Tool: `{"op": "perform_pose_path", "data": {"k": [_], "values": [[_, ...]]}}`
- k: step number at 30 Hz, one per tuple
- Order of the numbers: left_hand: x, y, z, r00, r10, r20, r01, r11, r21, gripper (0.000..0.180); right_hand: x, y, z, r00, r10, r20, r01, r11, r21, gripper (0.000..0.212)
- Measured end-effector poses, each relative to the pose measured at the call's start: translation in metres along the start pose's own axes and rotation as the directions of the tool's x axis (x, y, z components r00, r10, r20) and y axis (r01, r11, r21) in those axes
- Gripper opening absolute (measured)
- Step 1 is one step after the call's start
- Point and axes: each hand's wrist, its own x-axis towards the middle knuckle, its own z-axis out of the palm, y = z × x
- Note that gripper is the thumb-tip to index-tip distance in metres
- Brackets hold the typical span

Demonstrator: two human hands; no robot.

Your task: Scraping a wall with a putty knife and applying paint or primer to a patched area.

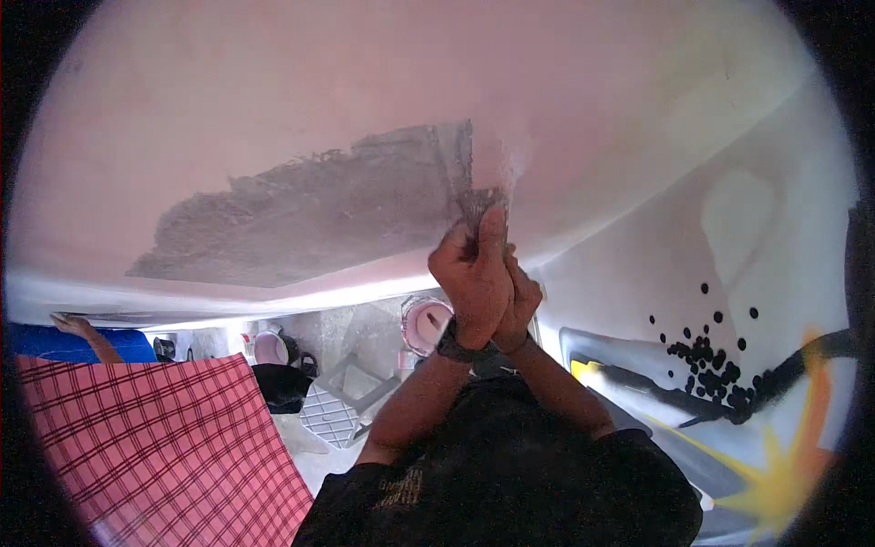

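Note:
My left hand (476, 284), with a dark watch at its wrist, is closed around a short, flat, grey hand tool (483, 199). My right hand (523, 296) is pressed against it from the right and also closes on the tool, whose handle the fingers hide. The tool's broad end touches the pink wall (592, 118), at the right edge of a rough grey patch (319, 214). Whitish streaks (515, 159) mark the pink surface just above and right of the tool. Its exact kind is too hard to make out.
Pink paint buckets (426, 325) stand on the floor below, beside a grey crate-like grid (337, 410). Red checked cloth (164, 447) fills the lower left. Beyond it another person's hand (75, 325) touches the wall. A painted wall (656, 246) with black dots angles off at right.

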Motion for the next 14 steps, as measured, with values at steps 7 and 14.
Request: {"op": "perform_pose_path", "data": {"k": [7,14], "values": [[-0.006,0.010,0.002,0.986,-0.165,-0.025,0.166,0.986,0.032,0.031,-0.008,-0.007,-0.003,0.999,-0.046,-0.030,0.046,0.999,-0.003,0.044],[-0.010,-0.001,-0.001,0.997,-0.077,0.009,0.076,0.994,0.077,0.023,-0.010,-0.005,-0.011,0.992,0.113,0.059,-0.115,0.993,0.023,0.049]]}}
